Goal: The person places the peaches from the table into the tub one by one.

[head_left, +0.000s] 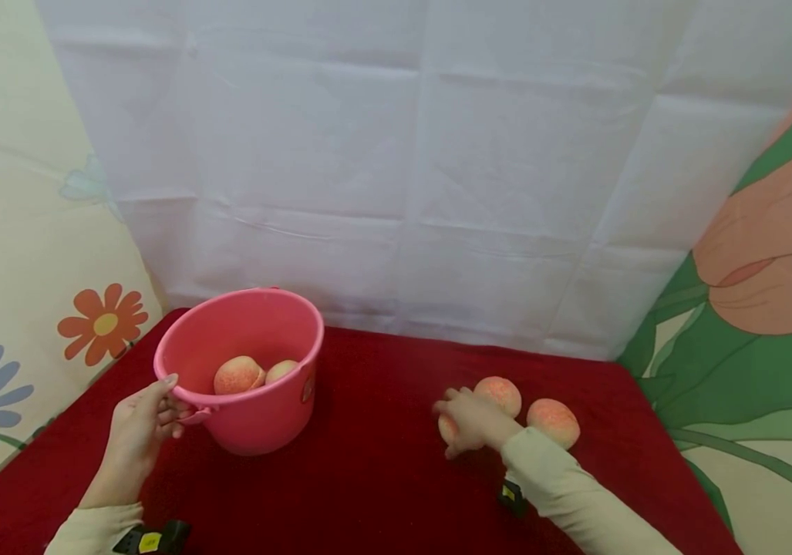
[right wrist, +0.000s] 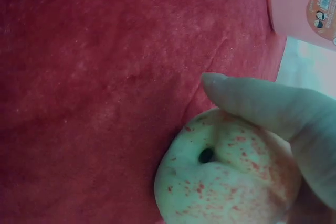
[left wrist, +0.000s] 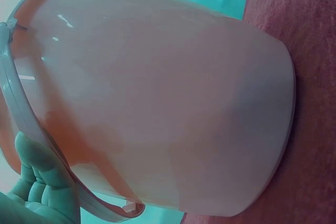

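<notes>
A pink bucket (head_left: 264,422) stands at the left of the table, with two peaches visible inside, one peach (head_left: 237,375) nearer the middle and another peach (head_left: 281,371) partly behind the rim. My left hand (head_left: 135,432) grips the bucket's rim and handle (left wrist: 100,206) at its near left side, thumb on top. On the right, my right hand (head_left: 476,420) curls over a pale, red-speckled peach (right wrist: 226,177) resting on the cloth. Its thumb lies along the fruit in the right wrist view; the other fingers are hidden there. Close by are a peach (head_left: 500,394) and another peach (head_left: 554,422).
A dark red cloth (head_left: 375,462) covers the table. Behind it hangs a white sheet (head_left: 402,193), and flower-printed drapes (head_left: 770,385) flank both sides. The bucket bears a round label (right wrist: 321,13) on the side facing my right hand.
</notes>
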The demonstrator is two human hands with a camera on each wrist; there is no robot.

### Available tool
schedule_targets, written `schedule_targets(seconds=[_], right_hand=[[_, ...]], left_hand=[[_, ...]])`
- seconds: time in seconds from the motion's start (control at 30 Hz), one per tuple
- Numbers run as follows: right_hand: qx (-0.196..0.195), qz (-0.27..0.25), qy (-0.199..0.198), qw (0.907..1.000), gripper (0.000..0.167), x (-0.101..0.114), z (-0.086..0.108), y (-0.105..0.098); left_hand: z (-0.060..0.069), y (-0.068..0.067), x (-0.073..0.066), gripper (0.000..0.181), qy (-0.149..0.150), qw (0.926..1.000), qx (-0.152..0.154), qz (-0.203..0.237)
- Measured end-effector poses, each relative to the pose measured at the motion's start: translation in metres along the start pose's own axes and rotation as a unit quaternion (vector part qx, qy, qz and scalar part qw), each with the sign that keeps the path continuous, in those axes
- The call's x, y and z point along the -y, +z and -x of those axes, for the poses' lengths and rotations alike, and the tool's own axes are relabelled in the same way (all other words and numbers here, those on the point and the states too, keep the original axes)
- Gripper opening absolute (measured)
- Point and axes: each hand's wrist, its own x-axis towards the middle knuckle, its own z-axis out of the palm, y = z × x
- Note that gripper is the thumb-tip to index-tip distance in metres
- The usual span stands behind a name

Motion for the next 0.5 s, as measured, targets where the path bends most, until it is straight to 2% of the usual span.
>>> schedule_targets(seconds=[0.27, 0.5], right_hand=[[-0.022, 0.027, -0.026, 0.9990, 0.057, -0.0020, -0.0019, 0.0030], [-0.028, 0.022, -0.032, 0.9989, 0.054, -0.0050, -0.0031, 0.0020]], left_hand=[[0.0001, 0.0008, -0.0013, 0.034, -0.005, 1.0000, -0.001, -0.001], [0.0002, 0.0004, -0.0012, 0.033, -0.007, 1.0000, -0.001, 0.002]])
